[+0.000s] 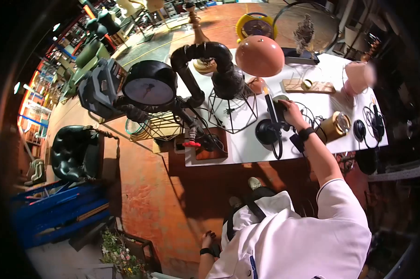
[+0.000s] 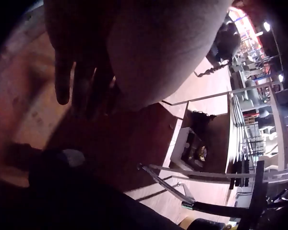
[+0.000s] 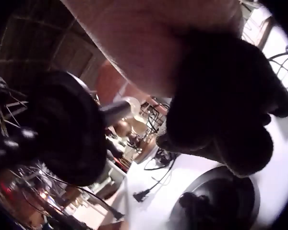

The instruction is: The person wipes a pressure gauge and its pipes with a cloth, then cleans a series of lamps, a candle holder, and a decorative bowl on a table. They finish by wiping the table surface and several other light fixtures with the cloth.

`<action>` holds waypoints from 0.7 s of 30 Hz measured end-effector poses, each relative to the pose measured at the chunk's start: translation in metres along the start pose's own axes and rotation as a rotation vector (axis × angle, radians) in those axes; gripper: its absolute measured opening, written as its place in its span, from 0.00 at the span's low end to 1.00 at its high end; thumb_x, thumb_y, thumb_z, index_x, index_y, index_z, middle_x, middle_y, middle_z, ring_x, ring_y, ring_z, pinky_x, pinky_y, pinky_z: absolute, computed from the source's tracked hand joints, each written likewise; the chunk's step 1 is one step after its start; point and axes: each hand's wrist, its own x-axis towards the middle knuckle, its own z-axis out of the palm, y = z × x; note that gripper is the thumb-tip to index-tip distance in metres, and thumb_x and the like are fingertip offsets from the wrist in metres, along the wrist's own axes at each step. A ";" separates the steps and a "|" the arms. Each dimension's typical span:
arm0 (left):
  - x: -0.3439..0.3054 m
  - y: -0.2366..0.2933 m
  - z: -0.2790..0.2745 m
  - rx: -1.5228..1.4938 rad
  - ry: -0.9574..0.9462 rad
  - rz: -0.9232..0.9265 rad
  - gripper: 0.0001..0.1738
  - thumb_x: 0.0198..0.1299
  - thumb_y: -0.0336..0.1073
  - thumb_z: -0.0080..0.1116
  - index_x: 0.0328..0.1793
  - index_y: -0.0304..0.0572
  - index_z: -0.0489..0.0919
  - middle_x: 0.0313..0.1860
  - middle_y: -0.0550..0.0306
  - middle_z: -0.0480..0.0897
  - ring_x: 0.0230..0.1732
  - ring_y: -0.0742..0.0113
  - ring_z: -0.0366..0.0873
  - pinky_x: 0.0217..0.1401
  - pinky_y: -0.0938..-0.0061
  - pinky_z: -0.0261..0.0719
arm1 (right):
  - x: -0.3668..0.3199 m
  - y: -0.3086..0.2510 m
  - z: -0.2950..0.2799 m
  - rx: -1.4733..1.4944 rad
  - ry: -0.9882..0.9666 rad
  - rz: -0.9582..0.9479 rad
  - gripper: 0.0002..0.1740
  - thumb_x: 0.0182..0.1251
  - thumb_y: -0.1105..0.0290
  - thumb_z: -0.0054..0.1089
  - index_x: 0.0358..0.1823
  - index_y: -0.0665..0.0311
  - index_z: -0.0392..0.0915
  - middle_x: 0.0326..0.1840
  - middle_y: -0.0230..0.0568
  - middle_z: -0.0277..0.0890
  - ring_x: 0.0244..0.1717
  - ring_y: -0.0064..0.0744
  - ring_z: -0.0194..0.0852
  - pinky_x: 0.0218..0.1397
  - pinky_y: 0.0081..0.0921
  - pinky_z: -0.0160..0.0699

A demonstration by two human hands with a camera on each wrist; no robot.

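Observation:
My right hand (image 1: 292,114) reaches over the white table, its fingertips gripping a dark rounded piece (image 1: 279,103) beside a black candle-style lamp (image 1: 271,109). In the right wrist view the fingers (image 3: 245,148) curl inward, in deep shadow. A black disc (image 3: 67,129) with a short tube stands left of them, and a round black base (image 3: 216,201) lies below. My left hand (image 1: 210,239) hangs low by my side with nothing in it; its fingers (image 2: 62,81) point loosely down in the left wrist view.
A black pipe lamp (image 1: 147,88) and a wire-cage shade (image 1: 233,111) stand left on the table (image 1: 247,153). Behind is a pink dome lamp (image 1: 261,56). To the right are a brass cylinder (image 1: 333,128) and coiled cords (image 1: 372,123). A dark tufted chair (image 1: 75,153) stands on the floor.

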 end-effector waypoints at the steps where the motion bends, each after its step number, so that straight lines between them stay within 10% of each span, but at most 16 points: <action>1: -0.005 -0.002 0.004 -0.002 -0.007 0.053 0.18 0.66 0.31 0.41 0.60 0.33 0.71 0.43 0.46 0.82 0.40 0.58 0.82 0.39 0.70 0.81 | 0.018 0.008 0.012 -0.095 -0.009 -0.066 0.26 0.53 0.80 0.48 0.55 0.58 0.78 0.51 0.57 0.75 0.50 0.59 0.73 0.56 0.43 0.74; 6: -0.027 -0.034 0.013 0.066 -0.040 0.052 0.16 0.64 0.30 0.45 0.56 0.30 0.72 0.38 0.48 0.82 0.36 0.61 0.81 0.32 0.69 0.80 | 0.066 0.010 0.043 -0.458 -0.188 -0.167 0.21 0.59 0.75 0.46 0.52 0.53 0.79 0.50 0.52 0.72 0.51 0.58 0.72 0.54 0.45 0.76; 8: -0.039 -0.059 0.008 0.500 -0.144 0.383 0.15 0.62 0.31 0.46 0.52 0.30 0.74 0.35 0.50 0.81 0.31 0.64 0.79 0.28 0.73 0.75 | 0.069 0.019 0.051 -0.470 -0.238 -0.112 0.18 0.58 0.74 0.48 0.49 0.58 0.79 0.51 0.53 0.71 0.51 0.59 0.71 0.53 0.45 0.77; 12: -0.025 -0.090 0.004 0.248 0.012 -0.093 0.15 0.62 0.32 0.47 0.51 0.31 0.77 0.35 0.52 0.81 0.27 0.67 0.75 0.25 0.75 0.71 | 0.059 0.024 0.049 -0.459 -0.194 0.055 0.20 0.57 0.74 0.48 0.53 0.62 0.77 0.53 0.54 0.70 0.53 0.60 0.70 0.53 0.49 0.77; 21: -0.001 -0.008 0.001 0.353 -0.068 0.034 0.18 0.66 0.37 0.45 0.59 0.38 0.73 0.45 0.50 0.81 0.41 0.60 0.80 0.40 0.64 0.79 | 0.004 0.051 0.060 -0.255 -0.094 0.226 0.27 0.54 0.77 0.50 0.59 0.57 0.75 0.47 0.61 0.76 0.50 0.59 0.75 0.56 0.45 0.75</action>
